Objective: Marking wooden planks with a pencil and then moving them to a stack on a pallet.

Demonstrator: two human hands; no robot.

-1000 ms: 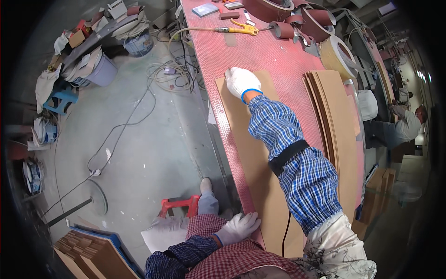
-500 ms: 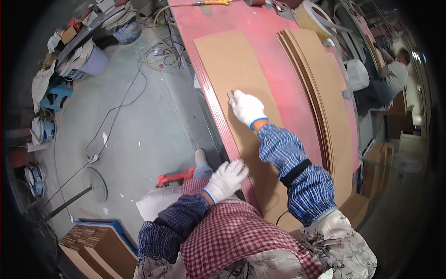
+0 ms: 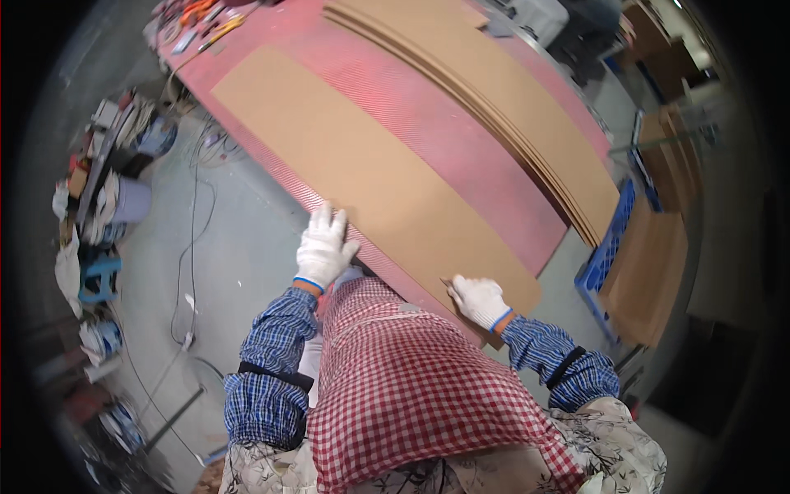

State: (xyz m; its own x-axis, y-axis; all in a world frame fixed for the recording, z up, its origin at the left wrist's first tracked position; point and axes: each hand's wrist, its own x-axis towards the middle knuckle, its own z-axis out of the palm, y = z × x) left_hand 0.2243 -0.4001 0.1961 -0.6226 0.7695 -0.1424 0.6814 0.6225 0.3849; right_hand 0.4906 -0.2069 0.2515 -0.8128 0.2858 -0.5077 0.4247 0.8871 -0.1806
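A long tan board (image 3: 354, 156) with rounded corners lies flat along the near edge of the pink-covered table (image 3: 461, 152). My left hand (image 3: 323, 251), in a white glove, is open with its fingers spread, its tips at the board's near edge. Close to the board's right end is my right hand (image 3: 479, 301), also gloved and closed. A small brownish tip pokes out at its thumb and fingers; most of whatever it holds is hidden. Farther back on the table rests a stack of similar curved boards (image 3: 494, 82).
Tools and a yellow-handled item (image 3: 222, 33) lie at the table's far left end. A blue pallet (image 3: 605, 255) bearing brown panels (image 3: 646, 276) stands to the right. On the left floor are a lilac bucket (image 3: 130, 200), a blue stool (image 3: 100, 276) and a trailing cable (image 3: 193, 239).
My view has turned, so the table lies more across it. My right hand has gone from mid-board to its near right end. My left hand has moved forward to the board's edge.
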